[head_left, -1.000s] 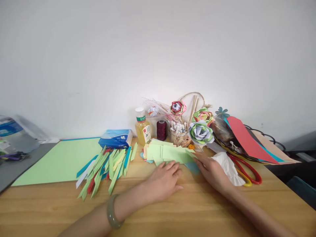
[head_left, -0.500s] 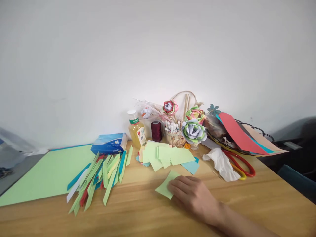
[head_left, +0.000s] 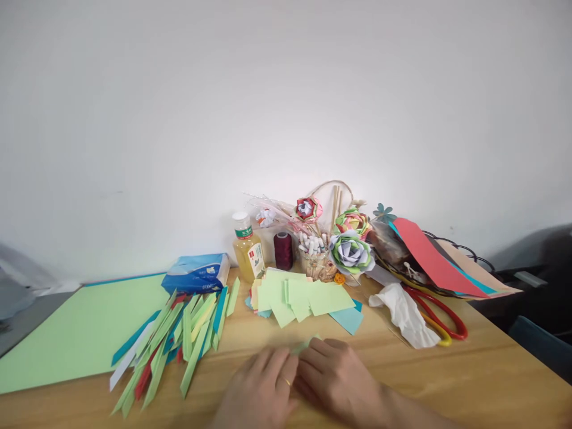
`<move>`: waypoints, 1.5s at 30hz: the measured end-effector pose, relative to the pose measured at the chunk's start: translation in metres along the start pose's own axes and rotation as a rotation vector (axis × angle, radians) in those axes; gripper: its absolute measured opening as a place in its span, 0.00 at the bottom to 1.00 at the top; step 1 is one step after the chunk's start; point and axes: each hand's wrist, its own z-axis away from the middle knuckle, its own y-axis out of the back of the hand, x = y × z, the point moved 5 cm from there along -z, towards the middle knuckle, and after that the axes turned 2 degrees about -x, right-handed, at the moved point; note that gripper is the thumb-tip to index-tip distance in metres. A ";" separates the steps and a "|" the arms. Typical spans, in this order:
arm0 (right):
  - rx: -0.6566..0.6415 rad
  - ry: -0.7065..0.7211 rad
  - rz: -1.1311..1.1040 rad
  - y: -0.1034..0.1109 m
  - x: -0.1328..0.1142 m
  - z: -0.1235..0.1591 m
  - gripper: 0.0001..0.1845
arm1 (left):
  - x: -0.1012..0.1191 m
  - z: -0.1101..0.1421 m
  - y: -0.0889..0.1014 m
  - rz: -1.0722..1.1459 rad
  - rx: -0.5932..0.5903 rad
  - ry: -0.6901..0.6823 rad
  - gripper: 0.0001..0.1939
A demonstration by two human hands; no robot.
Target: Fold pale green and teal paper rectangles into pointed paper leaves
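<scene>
A small piece of light green paper (head_left: 308, 343) lies on the wooden table under my hands, and only its far edge shows. My right hand (head_left: 337, 372) is closed over it with bent fingers. Close against the right hand, my left hand (head_left: 261, 381), with a ring on one finger, is slightly smeared by motion; its fingers are pressed together at the same paper, and their tips are hidden. Just beyond the hands is a fanned pile of green paper rectangles (head_left: 313, 295), with light blue paper (head_left: 347, 320) under its right end.
To the left lie a heap of folded paper strips (head_left: 179, 339), a blue tissue pack (head_left: 196, 274) and a large green sheet (head_left: 89, 328). Along the wall stand a drink bottle (head_left: 248, 253), dark red thread (head_left: 283, 250) and paper flowers (head_left: 352, 251). Red-handled scissors (head_left: 451, 319) and crumpled tissue (head_left: 404, 316) lie right.
My left hand has come into view from below and joined the right hand at the green paper. The paper is now mostly covered. The whole view has tilted up slightly.
</scene>
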 end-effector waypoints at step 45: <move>-0.351 -0.800 -0.495 -0.011 0.050 0.028 0.08 | -0.029 -0.018 0.019 0.609 -0.445 0.786 0.06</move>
